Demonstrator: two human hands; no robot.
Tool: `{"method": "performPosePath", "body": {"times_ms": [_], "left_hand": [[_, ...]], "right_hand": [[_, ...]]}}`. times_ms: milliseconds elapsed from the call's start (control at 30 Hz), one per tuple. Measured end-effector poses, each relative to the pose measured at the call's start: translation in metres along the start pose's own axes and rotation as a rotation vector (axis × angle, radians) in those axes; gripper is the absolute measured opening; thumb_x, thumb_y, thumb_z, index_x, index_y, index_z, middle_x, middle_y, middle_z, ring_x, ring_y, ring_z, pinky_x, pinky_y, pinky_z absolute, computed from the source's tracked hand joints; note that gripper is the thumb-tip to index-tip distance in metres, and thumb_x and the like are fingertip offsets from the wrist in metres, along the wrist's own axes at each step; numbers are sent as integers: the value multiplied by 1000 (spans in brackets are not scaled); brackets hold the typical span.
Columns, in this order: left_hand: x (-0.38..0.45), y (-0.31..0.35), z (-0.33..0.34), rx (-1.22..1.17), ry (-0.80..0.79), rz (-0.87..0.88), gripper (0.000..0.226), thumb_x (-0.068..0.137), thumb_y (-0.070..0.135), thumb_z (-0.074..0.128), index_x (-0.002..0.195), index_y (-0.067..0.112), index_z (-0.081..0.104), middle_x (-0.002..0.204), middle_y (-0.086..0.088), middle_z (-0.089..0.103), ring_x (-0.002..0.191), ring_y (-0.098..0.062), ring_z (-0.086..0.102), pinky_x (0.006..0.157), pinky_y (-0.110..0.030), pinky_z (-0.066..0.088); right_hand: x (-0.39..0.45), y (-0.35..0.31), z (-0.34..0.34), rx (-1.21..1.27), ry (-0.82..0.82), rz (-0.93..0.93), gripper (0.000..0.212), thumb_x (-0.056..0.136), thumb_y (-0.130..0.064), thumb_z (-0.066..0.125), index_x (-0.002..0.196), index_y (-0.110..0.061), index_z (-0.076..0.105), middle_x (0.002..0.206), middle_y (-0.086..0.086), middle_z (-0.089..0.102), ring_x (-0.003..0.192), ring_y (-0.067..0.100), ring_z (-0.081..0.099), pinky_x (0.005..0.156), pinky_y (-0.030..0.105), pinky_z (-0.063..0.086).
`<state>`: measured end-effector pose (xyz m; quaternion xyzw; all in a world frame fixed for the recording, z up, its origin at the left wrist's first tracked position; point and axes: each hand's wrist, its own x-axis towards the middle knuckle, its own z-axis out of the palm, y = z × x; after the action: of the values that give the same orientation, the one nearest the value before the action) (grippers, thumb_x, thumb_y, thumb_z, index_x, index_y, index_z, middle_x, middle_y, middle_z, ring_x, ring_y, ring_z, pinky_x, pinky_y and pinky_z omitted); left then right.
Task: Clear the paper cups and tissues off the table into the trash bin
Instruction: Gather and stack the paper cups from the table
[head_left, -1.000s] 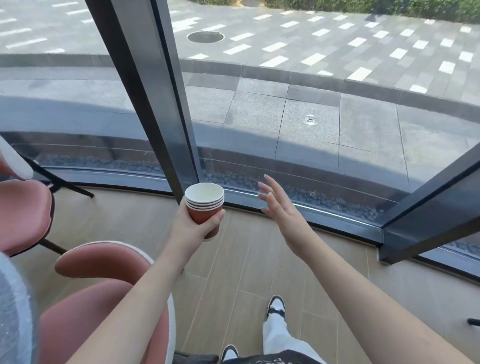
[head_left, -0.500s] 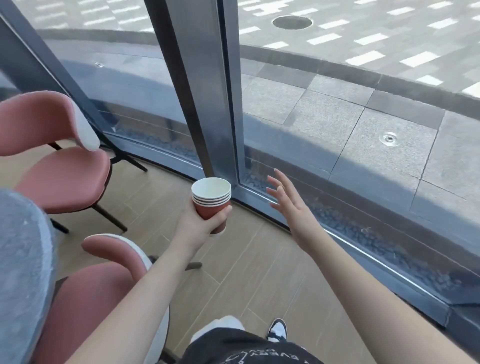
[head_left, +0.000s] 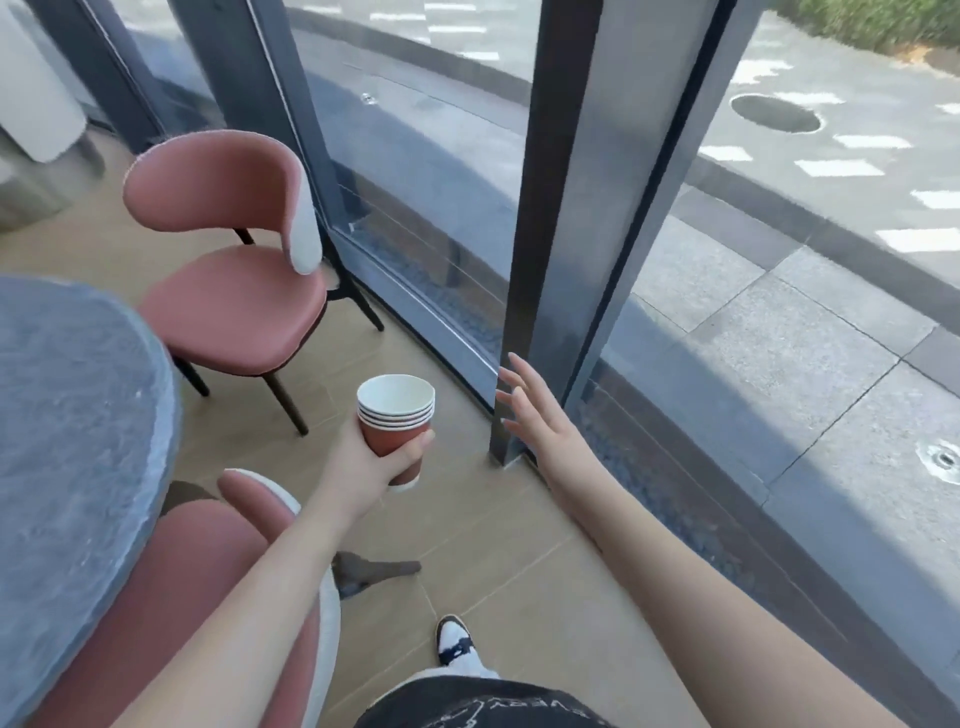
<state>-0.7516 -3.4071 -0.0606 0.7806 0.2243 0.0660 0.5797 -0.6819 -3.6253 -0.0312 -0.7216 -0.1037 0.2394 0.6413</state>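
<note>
From my remote seat I see the left hand (head_left: 371, 457) gripping a stack of paper cups (head_left: 396, 423), its fingers and thumb wrapped around the terracotta-red outer cup below the nested white rims. The stack is held upright above the wooden floor (head_left: 467, 525), with the white inside of the top cup facing the camera. It is off the bench (head_left: 78, 441), whose rounded grey stone-like top fills the left edge of the view. The right hand (head_left: 535, 415) holds nothing. Its fingers are straight and spread, and it is stretched forward in the air in front of the base of a dark metal window post (head_left: 571, 234); I cannot tell whether the fingertips touch the post. Two pink upholstered chairs flank the bench. The far chair (head_left: 234, 291) stands on thin dark legs near the glass wall (head_left: 426, 182), its curved back edged in white. The near chair (head_left: 171, 571) sits beside the bench directly under the left forearm, with only its backrest and part of the seat showing. A black-and-white sneaker (head_left: 454, 639) points forward on the floor at the bottom centre, below a pale trouser leg and the hem of a dark printed garment. Through the glass, grey paving stones (head_left: 779, 338) lie in sunlight, with a round manhole cover (head_left: 776, 113) further out.
</note>
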Motion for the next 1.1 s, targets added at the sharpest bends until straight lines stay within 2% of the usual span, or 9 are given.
{"method": "performPosePath", "body": {"times_ms": [133, 267, 333, 433, 500, 633, 867, 967, 1100], "left_hand": [[43, -4, -29, 34, 85, 12, 51, 70, 23, 93, 101, 40, 56, 94, 31, 70, 88, 15, 63, 72, -5, 45], [71, -8, -63, 32, 202, -29, 56, 71, 28, 92, 112, 39, 55, 107, 22, 68, 96, 12, 62, 77, -16, 47], [80, -8, -71, 33, 247, -61, 53, 70, 33, 92, 106, 44, 55, 100, 30, 69, 90, 18, 61, 66, -11, 48], [100, -9, -83, 5, 348, -97, 55, 67, 39, 93, 106, 45, 55, 99, 42, 65, 90, 20, 61, 67, 0, 44], [111, -10, -88, -16, 413, -126, 62, 62, 48, 94, 111, 44, 56, 102, 38, 67, 93, 16, 63, 73, -5, 46], [130, -5, -98, -67, 582, -177, 83, 51, 64, 84, 124, 30, 61, 113, 16, 72, 104, -1, 67, 91, -29, 53], [138, -5, -101, -189, 797, -248, 92, 50, 60, 84, 129, 19, 61, 119, -1, 72, 110, -22, 69, 90, -41, 58], [135, -8, -109, -191, 861, -278, 92, 52, 60, 84, 129, 16, 62, 121, -2, 72, 113, -22, 68, 103, -50, 52], [133, -23, -126, -203, 952, -313, 91, 52, 60, 84, 128, 16, 63, 121, -1, 72, 114, -21, 68, 104, -50, 51]], "right_hand": [[61, -18, 20, -21, -89, -11, 69, 76, -88, 49, 140, -65, 35, 151, -29, 42, 141, -1, 40, 121, 44, 32], [112, -27, 38, -71, -198, -8, 70, 82, -83, 47, 146, -59, 31, 150, -32, 41, 141, -2, 40, 122, 44, 32], [133, -30, 42, -79, -242, -7, 69, 87, -75, 47, 150, -54, 31, 151, -28, 42, 142, -2, 39, 122, 44, 31], [180, -38, 54, -103, -331, -18, 66, 91, -68, 46, 152, -49, 31, 153, -24, 42, 143, 1, 39, 122, 44, 32], [212, -43, 63, -93, -401, -14, 63, 92, -63, 47, 152, -47, 33, 153, -22, 43, 143, 2, 39, 121, 44, 32], [267, -58, 82, -121, -546, -38, 67, 89, -67, 49, 151, -49, 33, 153, -21, 43, 142, 1, 40, 121, 44, 32], [327, -67, 127, -154, -798, -10, 58, 93, -60, 49, 148, -52, 36, 153, -20, 43, 141, 0, 40, 122, 42, 31], [339, -63, 155, -173, -861, 13, 48, 100, -52, 48, 147, -52, 36, 153, -18, 43, 138, -2, 43, 121, 42, 31], [348, -55, 198, -235, -980, 31, 52, 100, -53, 49, 149, -49, 36, 153, -17, 43, 136, -7, 42, 121, 43, 31]]}}
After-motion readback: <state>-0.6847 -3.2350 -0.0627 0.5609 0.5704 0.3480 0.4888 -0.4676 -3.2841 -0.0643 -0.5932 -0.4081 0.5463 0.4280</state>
